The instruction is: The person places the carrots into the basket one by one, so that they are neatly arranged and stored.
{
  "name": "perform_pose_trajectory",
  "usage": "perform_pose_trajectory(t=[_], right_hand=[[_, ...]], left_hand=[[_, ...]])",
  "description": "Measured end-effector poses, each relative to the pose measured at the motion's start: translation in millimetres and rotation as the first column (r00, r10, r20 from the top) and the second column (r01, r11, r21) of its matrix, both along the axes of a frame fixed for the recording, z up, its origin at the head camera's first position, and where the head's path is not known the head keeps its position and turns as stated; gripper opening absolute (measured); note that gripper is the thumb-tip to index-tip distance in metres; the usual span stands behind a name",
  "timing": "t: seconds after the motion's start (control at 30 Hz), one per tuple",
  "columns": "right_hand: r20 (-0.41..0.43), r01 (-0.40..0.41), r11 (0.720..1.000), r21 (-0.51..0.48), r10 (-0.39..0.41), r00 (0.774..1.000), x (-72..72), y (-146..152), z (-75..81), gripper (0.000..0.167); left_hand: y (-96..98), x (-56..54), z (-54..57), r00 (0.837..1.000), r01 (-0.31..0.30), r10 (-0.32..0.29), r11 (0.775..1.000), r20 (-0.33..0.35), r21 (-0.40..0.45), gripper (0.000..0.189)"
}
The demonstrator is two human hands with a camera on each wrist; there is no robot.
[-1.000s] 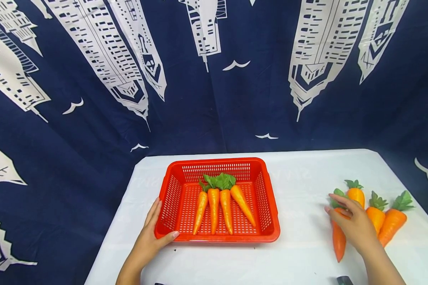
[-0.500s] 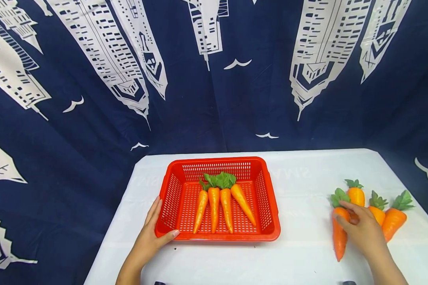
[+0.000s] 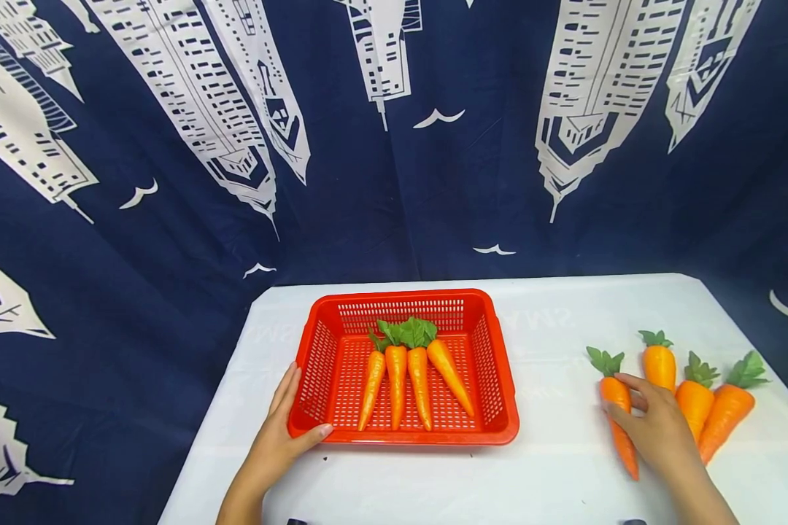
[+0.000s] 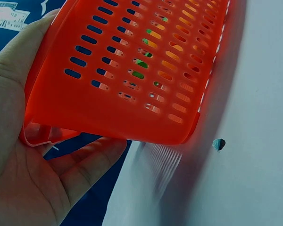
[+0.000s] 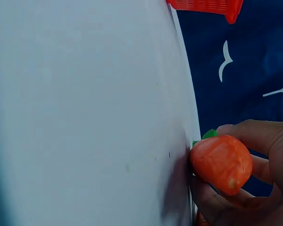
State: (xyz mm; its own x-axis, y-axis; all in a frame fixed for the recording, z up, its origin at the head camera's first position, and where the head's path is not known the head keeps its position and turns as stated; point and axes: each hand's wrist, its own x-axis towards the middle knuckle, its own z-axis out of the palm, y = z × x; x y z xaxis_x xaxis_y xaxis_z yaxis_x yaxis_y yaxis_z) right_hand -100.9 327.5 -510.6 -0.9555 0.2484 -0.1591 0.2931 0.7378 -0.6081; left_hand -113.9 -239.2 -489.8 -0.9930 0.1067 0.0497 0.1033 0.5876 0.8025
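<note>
A red plastic basket [image 3: 427, 437] stands on the white table, with several orange carrots [image 3: 396, 386] lying side by side in it, green tops toward the back. My left hand [image 3: 272, 441] grips the basket's front left corner, thumb over the front rim and fingers along the left side. In the left wrist view the slotted basket wall [image 4: 52, 106] sits between thumb and fingers. On the right, my right hand [image 3: 657, 426] holds a carrot [image 3: 616, 394] between thumb and fingers, its leaves pointing to the back left. The right wrist view shows this carrot's rounded orange body [image 5: 221, 162] close over the table.
Beside my right hand lie a short carrot [image 3: 659, 364], another carrot [image 3: 694, 405] and a longer carrot [image 3: 729, 412]. Behind the white table [image 3: 551, 350] hangs a dark blue cloth [image 3: 400, 211] printed with white buildings and birds.
My right hand has come down onto the leftmost loose carrot and taken hold of it. The carrot's leafy end has swung to the left. The left hand and basket have stayed put.
</note>
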Motion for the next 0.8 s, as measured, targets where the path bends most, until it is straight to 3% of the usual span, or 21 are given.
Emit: perform_pose_trajectory(t=[0.33,0.8], right_hand=[[-0.061,-0.005,0.999,-0.033,0.003,0.998,-5.1,-4.8,5.7,0.065],[-0.204,-0.096,0.989,-0.115,0.071,0.976,-23.5,-39.4,43.0,0.061]], left_hand=[[0.0,0.1,-0.5,1.000,-0.002,0.002,1.000,-0.001,0.013,0.110],[-0.5,1.1,0.0,1.000,-0.003,0.003,0.999,0.010,0.033,0.110]])
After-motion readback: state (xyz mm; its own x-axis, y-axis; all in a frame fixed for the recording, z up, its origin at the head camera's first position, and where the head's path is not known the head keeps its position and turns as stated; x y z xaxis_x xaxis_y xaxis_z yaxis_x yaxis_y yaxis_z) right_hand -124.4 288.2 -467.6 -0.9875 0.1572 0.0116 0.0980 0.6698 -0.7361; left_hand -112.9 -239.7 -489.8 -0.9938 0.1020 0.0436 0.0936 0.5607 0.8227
